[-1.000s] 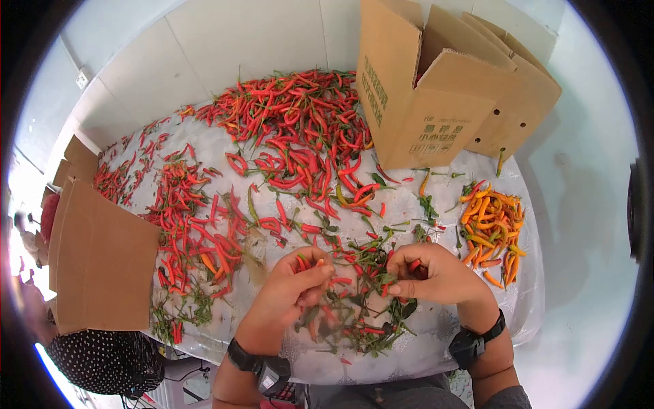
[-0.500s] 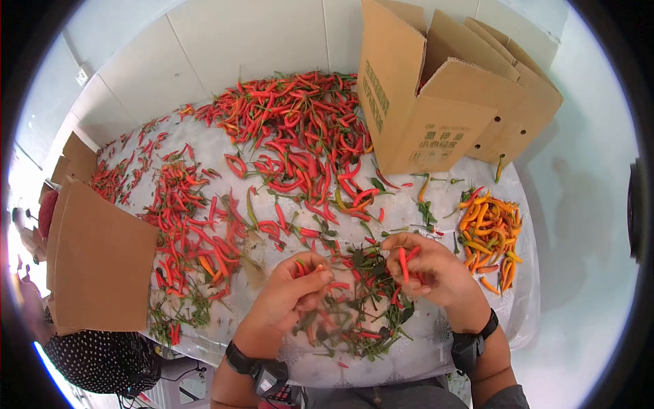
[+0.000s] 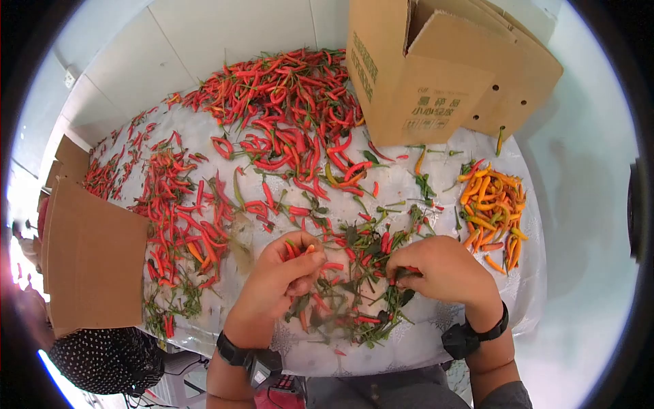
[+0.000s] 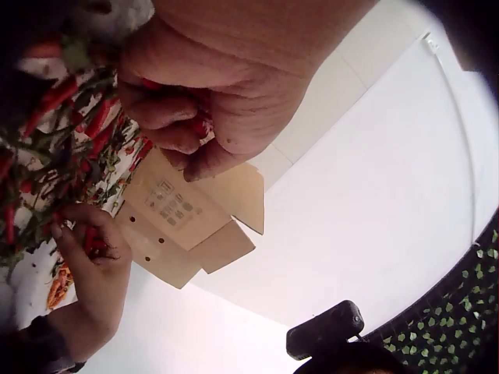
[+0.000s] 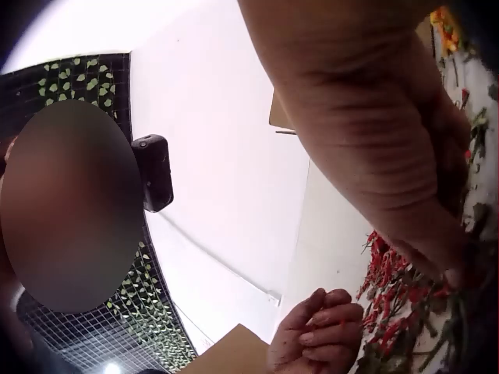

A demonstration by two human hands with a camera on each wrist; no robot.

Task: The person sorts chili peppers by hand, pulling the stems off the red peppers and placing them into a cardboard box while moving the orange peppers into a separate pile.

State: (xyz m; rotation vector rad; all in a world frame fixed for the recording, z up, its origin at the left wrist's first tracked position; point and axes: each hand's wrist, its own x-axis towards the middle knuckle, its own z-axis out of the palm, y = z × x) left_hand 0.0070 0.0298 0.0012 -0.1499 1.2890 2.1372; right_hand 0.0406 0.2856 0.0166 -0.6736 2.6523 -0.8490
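Note:
My left hand point(image 3: 276, 276) curls around a few red chili peppers point(image 3: 291, 249), their ends poking out above the thumb. More red of these peppers shows between the folded fingers in the left wrist view. My right hand point(image 3: 446, 271) reaches down, knuckles up, into a loose heap of green stems, leaves and red chilies point(image 3: 371, 334). Its fingertips are at the heap's right side, mostly hidden from above. In the left wrist view, red chilies point(image 4: 95, 243) lie inside its curled fingers.
A big pile of red chilies point(image 3: 286, 88) lies at the back, with another pile point(image 3: 174, 204) at left. Orange chilies point(image 3: 494, 211) form a small heap at right. One cardboard box point(image 3: 436, 102) stands at the back right, another point(image 3: 95, 259) at the left edge.
My right hand lifted and turned palm up with red chilies showing, then turned back down into the heap. My left hand keeps its grip. The head view has shifted slightly.

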